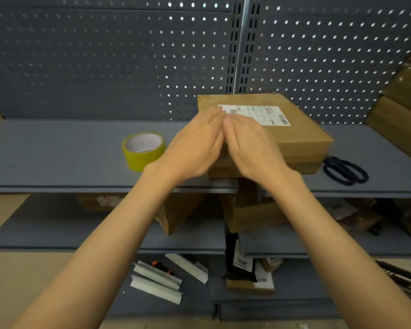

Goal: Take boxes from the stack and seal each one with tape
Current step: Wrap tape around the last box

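Two hands meet at the centre of the frame: our left hand [195,148] and right hand [252,148] lie side by side, fingers [214,117] straight and flat, pressing on the near left part of the cardboard box [294,129]. We grip nothing. This box, bearing a white shipping label [259,113], sits on the grey shelf [57,157]. A yellow tape roll [143,150] stands just left of our hands; black scissors [345,170] lie at right.
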`<state>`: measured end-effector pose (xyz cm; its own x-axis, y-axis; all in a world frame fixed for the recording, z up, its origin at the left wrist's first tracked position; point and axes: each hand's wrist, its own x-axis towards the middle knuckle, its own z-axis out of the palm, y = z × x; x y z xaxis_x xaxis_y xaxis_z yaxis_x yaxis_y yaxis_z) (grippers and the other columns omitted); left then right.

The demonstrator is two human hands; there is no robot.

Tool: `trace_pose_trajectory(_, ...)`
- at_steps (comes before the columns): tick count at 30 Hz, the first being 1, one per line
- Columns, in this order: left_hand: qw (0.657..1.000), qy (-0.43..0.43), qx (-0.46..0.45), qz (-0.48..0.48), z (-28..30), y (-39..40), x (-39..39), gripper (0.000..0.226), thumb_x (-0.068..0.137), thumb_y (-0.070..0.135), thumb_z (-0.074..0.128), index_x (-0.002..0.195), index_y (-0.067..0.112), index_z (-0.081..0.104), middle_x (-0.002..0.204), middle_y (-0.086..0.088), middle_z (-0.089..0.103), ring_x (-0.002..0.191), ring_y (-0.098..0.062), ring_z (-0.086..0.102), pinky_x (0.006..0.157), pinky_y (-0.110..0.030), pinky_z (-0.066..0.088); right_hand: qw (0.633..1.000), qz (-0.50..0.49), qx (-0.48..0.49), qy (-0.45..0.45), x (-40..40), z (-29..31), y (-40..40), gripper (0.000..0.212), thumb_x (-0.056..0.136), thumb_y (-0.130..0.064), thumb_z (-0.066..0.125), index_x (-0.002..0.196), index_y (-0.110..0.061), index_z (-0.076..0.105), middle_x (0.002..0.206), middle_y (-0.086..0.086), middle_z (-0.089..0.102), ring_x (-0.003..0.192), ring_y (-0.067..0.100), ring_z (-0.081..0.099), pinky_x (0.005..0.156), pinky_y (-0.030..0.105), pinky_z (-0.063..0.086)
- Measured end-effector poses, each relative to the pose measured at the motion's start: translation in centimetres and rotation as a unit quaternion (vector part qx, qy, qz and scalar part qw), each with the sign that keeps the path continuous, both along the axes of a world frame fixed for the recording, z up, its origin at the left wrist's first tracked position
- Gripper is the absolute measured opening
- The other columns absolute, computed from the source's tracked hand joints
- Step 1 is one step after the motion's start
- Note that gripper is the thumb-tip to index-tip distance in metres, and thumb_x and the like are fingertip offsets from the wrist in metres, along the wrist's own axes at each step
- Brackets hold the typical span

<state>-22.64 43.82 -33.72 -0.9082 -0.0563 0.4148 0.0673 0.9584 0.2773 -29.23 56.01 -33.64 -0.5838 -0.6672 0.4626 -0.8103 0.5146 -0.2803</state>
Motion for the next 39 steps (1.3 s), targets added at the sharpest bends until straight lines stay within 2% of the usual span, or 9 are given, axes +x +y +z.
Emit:
trace_pose_trajectory(4, 0.997, -0.071, 0.02, -0.03, -1.3, 0.2, -0.7, 0.056, 0.1, 0.034, 0.02, 0.148, 0.007, 0.031, 0.15, -0.01, 0.037, 0.139, -0.021, 0.032, 0.116, -0.025, 0.016, 0.996, 0.018, 0.083, -0.016, -0.6, -1.2, 0.9, 0.048, 0.105, -0.03, 0.019, 0.141, -0.009, 0.043, 0.144, 0.008, 0.046, 0.136, 0.019, 0.037, 0.113, 0.029, 0.02)
trace_pose_trajectory(6, 0.997, -0.08, 0.019, -0.008, -1.8, 0.0, -0.5, 0.053, 0.103, 0.035, 0.02, 0.149, 0.009, 0.027, 0.154, -0.007, 0.031, 0.143, -0.018, 0.025, 0.113, -0.018, 0.008, 0.995, 0.008, 0.098, -0.003, -0.9, -1.7, 1.6, 0.049, 0.105, -0.033, 0.018, 0.147, -0.012, 0.033, 0.153, 0.003, 0.035, 0.142, 0.013, 0.026, 0.115, 0.026, 0.011)
trace_pose_trajectory(9, 0.995, -0.099, 0.028, 0.014, -2.0, -0.9, -0.1, 0.051, 0.105, 0.035, 0.016, 0.151, 0.014, 0.023, 0.158, -0.001, 0.022, 0.146, -0.011, 0.014, 0.116, -0.022, 0.004, 0.994, -0.03, 0.104, -0.005, -2.2, -1.9, 3.1, 0.052, 0.105, -0.035, 0.015, 0.149, -0.012, 0.029, 0.155, 0.002, 0.029, 0.144, 0.012, 0.021, 0.116, 0.026, 0.008)
trace_pose_trajectory(12, 0.993, -0.103, 0.045, 0.039, -2.0, -2.2, 0.3, 0.049, 0.105, 0.031, 0.013, 0.152, 0.019, 0.023, 0.159, 0.003, 0.019, 0.146, -0.009, 0.012, 0.115, -0.023, 0.003, 0.992, -0.042, 0.117, -0.023, -3.6, -1.7, 4.6, 0.052, 0.105, -0.036, 0.013, 0.149, -0.013, 0.027, 0.156, 0.0, 0.026, 0.144, 0.011, 0.02, 0.115, 0.025, 0.009)
trace_pose_trajectory(17, 0.999, -0.012, 0.042, 0.024, -1.6, -0.8, -0.6, 0.047, 0.105, 0.028, 0.025, 0.148, 0.012, 0.03, 0.157, -0.004, 0.023, 0.147, -0.015, 0.012, 0.115, -0.023, 0.005, 0.998, 0.023, 0.045, -0.023, -3.8, -1.2, 3.6, 0.048, 0.105, -0.036, 0.025, 0.144, -0.012, 0.039, 0.15, 0.004, 0.038, 0.14, 0.015, 0.032, 0.113, 0.027, 0.02)
trace_pose_trajectory(22, 0.998, -0.044, -0.003, -0.037, -3.1, -1.2, -1.6, 0.064, 0.097, 0.054, 0.026, 0.144, 0.012, 0.039, 0.152, -0.007, 0.037, 0.141, -0.017, 0.031, 0.119, -0.036, 0.02, 0.99, 0.004, 0.083, 0.111, -3.9, -3.0, 2.6, 0.058, 0.099, -0.048, 0.025, 0.133, -0.012, 0.054, 0.136, 0.005, 0.056, 0.129, 0.018, 0.048, 0.103, 0.029, 0.025)
trace_pose_trajectory(26, 0.994, -0.075, -0.05, -0.058, -2.8, -2.6, -1.8, 0.082, 0.089, 0.07, 0.021, 0.146, 0.013, 0.036, 0.152, -0.007, 0.036, 0.14, -0.02, 0.034, 0.117, -0.04, 0.025, 0.983, 0.011, 0.076, 0.164, -4.8, -3.6, 2.9, 0.06, 0.095, -0.05, 0.031, 0.124, -0.008, 0.062, 0.122, 0.008, 0.066, 0.115, 0.022, 0.061, 0.096, 0.029, 0.033)
trace_pose_trajectory(31, 0.989, -0.072, -0.095, -0.088, -2.2, -2.6, -1.5, 0.086, 0.088, 0.069, 0.024, 0.147, 0.007, 0.032, 0.152, -0.015, 0.033, 0.139, -0.025, 0.033, 0.113, -0.028, 0.018, 0.979, 0.06, 0.114, 0.157, -5.1, -3.3, 3.5, 0.069, 0.091, -0.057, 0.032, 0.134, -0.008, 0.053, 0.134, 0.009, 0.057, 0.125, 0.023, 0.054, 0.101, 0.037, 0.041)
trace_pose_trajectory(39, 0.984, -0.096, -0.121, -0.089, -1.9, -2.9, -1.5, 0.085, 0.084, 0.062, 0.04, 0.151, 0.013, 0.02, 0.158, -0.009, 0.019, 0.146, -0.022, 0.019, 0.117, -0.028, 0.011, 0.975, 0.089, 0.169, 0.114, -5.1, -2.1, 4.0, 0.076, 0.09, -0.059, 0.04, 0.151, -0.016, 0.024, 0.156, 0.002, 0.026, 0.145, 0.016, 0.021, 0.116, 0.032, 0.016)
